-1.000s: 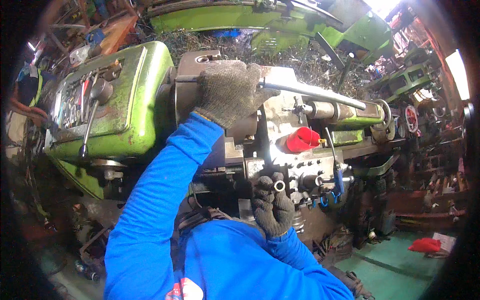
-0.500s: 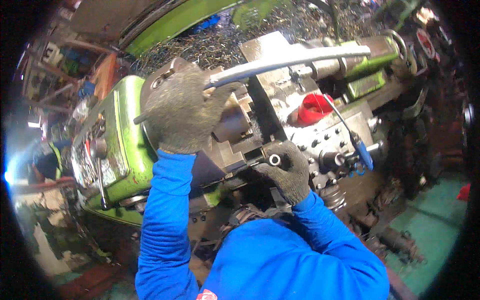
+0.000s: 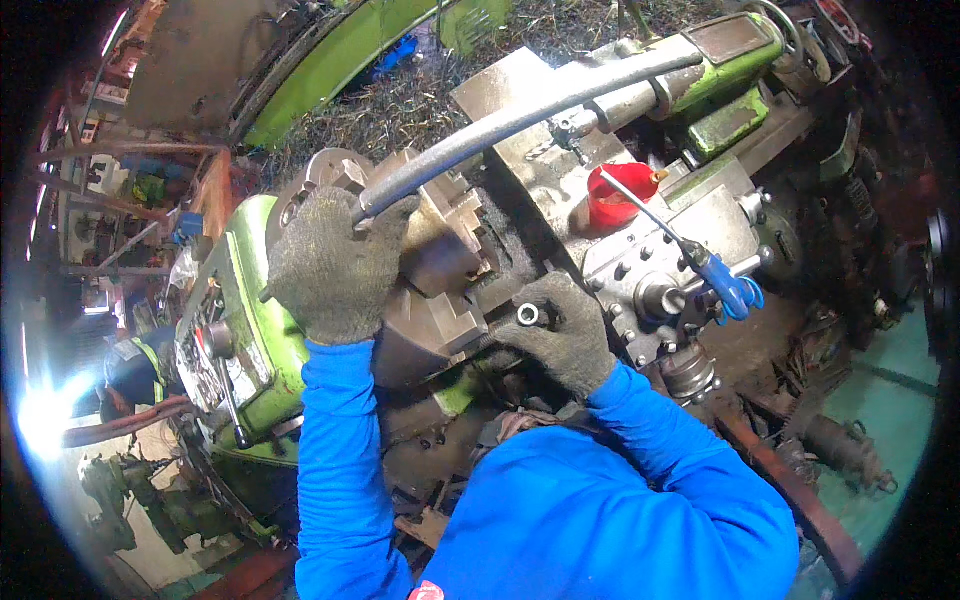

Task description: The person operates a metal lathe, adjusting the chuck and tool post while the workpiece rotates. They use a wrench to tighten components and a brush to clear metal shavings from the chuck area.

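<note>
My left hand (image 3: pixel 340 268), in a dark knit glove, is closed around a metal bar at the big lathe chuck (image 3: pixel 432 318). A short stub of the bar pokes out on the hand's left side. From its right side a long, slightly bent grey pipe (image 3: pixel 530 118) runs up over the lathe bed toward the far right. In front of the chuck's near jaws, my right hand (image 3: pixel 568 345), gloved alike, is closed on a small metal tube (image 3: pixel 527 315). Only the tube's bright, hollow round end shows between thumb and fingers; the rest is hidden.
Right of the chuck stands the tool post (image 3: pixel 660 300), with a red cup (image 3: pixel 612 198) and a blue-handled tool (image 3: pixel 730 290) nearby. Metal shavings (image 3: pixel 400 110) heap behind the bed. A lever (image 3: pixel 228 385) juts from the green headstock (image 3: pixel 262 330). A person (image 3: pixel 135 370) is at far left, beside a bright glare.
The whole view has shifted, and the lathe sits differently in it. My left hand appears slightly lower against the chuck, uncovering more of its jaws. Both hands keep their hold.
</note>
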Demonstrator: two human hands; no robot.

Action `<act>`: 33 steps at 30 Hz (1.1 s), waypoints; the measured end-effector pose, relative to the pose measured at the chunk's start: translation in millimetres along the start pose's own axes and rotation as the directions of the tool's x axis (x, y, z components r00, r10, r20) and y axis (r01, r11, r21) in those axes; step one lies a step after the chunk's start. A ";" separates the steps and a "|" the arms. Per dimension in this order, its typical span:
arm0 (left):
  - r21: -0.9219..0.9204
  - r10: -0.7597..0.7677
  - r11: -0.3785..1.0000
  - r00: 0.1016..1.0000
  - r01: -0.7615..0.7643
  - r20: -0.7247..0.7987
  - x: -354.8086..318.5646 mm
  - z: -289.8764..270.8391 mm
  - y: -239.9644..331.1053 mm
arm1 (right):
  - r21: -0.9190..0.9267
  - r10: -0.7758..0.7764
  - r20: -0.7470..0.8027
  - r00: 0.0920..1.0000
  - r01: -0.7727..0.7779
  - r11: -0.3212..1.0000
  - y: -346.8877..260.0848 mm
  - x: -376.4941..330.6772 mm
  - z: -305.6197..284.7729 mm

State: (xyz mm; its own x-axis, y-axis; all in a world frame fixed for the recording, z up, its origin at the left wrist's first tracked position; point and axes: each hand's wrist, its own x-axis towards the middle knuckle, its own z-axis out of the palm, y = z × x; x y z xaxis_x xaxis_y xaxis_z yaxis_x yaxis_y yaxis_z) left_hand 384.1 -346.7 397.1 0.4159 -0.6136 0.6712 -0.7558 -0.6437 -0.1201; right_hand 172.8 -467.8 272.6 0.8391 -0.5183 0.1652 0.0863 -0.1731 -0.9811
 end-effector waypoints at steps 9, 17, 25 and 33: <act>0.014 -0.013 1.000 1.000 0.013 0.022 -1.3 -3.0 -0.8 | 0.058 0.094 0.045 0.995 -0.097 0.994 -7.5 -0.1 -9.2; 0.013 0.016 1.000 1.000 -0.016 0.017 1.5 -4.6 0.9 | 0.079 0.148 0.090 0.985 -0.155 0.985 -10.2 -7.3 -11.6; 0.014 0.032 0.999 0.999 -0.032 -0.010 -0.1 -0.6 -2.6 | 0.154 0.059 0.093 0.994 -0.073 0.985 -7.8 -17.6 -8.8; 0.001 0.003 1.000 0.999 -0.003 0.049 1.3 -7.0 1.9 | 0.092 -0.252 0.168 0.953 0.240 0.966 6.6 -33.8 -14.0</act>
State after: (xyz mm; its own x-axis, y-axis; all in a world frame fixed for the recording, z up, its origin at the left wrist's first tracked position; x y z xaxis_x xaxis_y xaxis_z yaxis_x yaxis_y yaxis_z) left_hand 379.6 -345.6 402.9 0.4383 -0.6370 0.6342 -0.7565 -0.6424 -0.1224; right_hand 137.4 -463.2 261.9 0.8680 -0.3096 0.3883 0.3340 -0.2147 -0.9178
